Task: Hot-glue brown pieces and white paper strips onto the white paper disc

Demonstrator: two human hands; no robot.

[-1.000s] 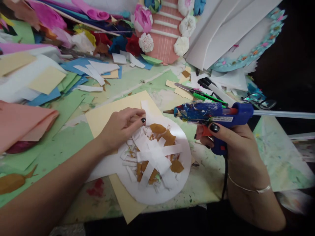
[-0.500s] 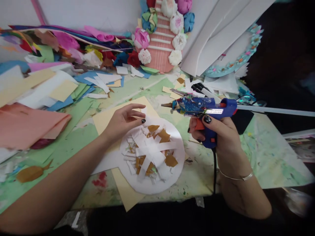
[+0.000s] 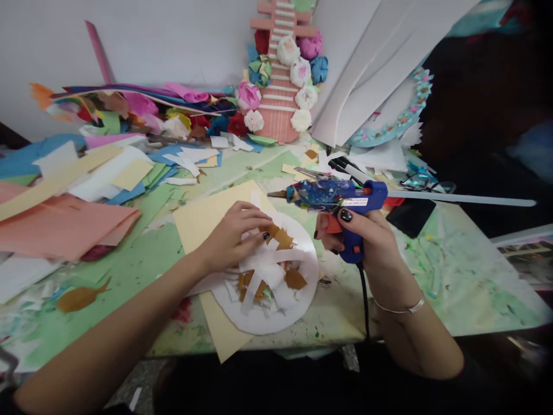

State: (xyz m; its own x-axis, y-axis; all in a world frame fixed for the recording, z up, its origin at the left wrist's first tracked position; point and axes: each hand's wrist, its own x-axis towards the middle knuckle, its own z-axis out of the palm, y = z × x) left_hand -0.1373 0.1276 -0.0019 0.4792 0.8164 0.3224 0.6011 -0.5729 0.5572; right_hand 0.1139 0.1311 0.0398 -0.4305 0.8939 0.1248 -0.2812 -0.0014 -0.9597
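A blue hot glue gun [image 3: 328,195] is gripped in my right hand [image 3: 367,239], its nozzle pointing left above the table and a long glue stick [image 3: 470,198] jutting from its rear. My left hand [image 3: 235,233] lies over the upper left of a round white paper piece [image 3: 305,302], fingers stretched out and apart from the thumb. White strips [image 3: 270,268] cross over brown paper scraps [image 3: 295,279] on that round piece. Whether the left fingertips touch the scraps is hard to tell. A cream sheet [image 3: 220,331] lies underneath.
Coloured paper sheets [image 3: 78,219] pile up at the left, with a brown leaf-shaped cutout [image 3: 78,298] in front. A pink guitar-shaped piece [image 3: 279,115] with paper flowers leans at the back. A black phone [image 3: 412,217] and glasses [image 3: 427,183] lie at the right.
My left hand has lowered and moved right onto the round piece's upper left. The glue gun has shifted slightly left in my right hand, and the view has tilted up.
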